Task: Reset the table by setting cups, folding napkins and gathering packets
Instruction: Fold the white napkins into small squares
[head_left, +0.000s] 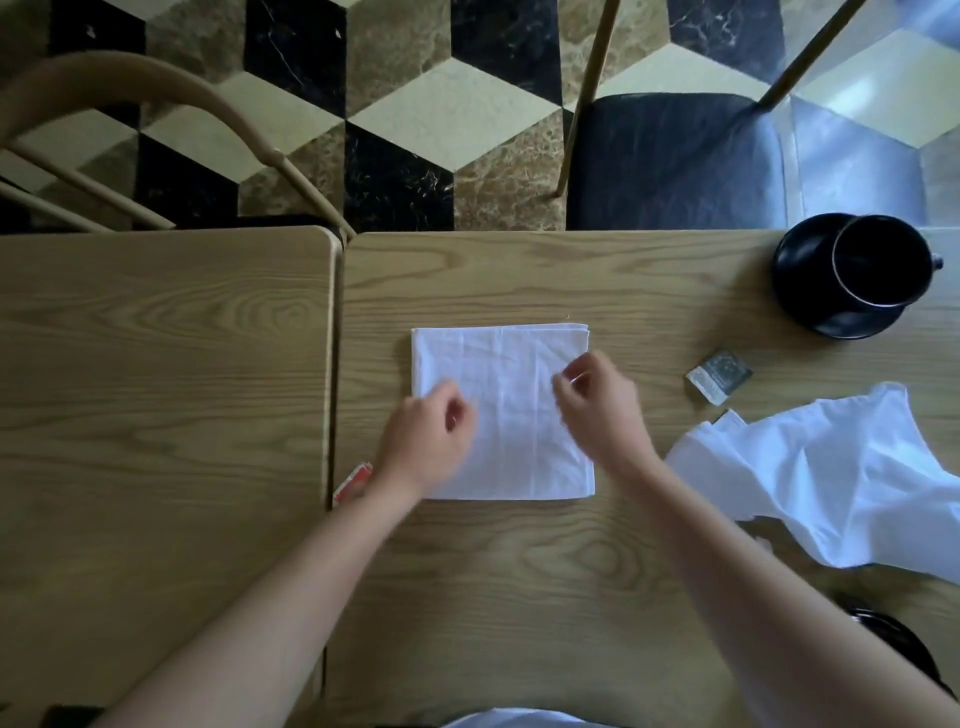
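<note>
— Now, where is the folded white cloth napkin (503, 410) found?

— It is laid flat as a square on the light wood-grain table (519, 571), and both hands are set over it.

— How are the hands held?

— The left hand (431, 447) is loosely curled over the lower left part, nothing visibly gripped. The right hand (597, 410) is curled with fingertips pinched; whether cloth is caught cannot be told.

— What else is seen?

— A crumpled white napkin (831, 467), a small grey packet (719, 376) and a black cup (878, 265) on a black saucer (800, 280) are seen at the right.
</note>
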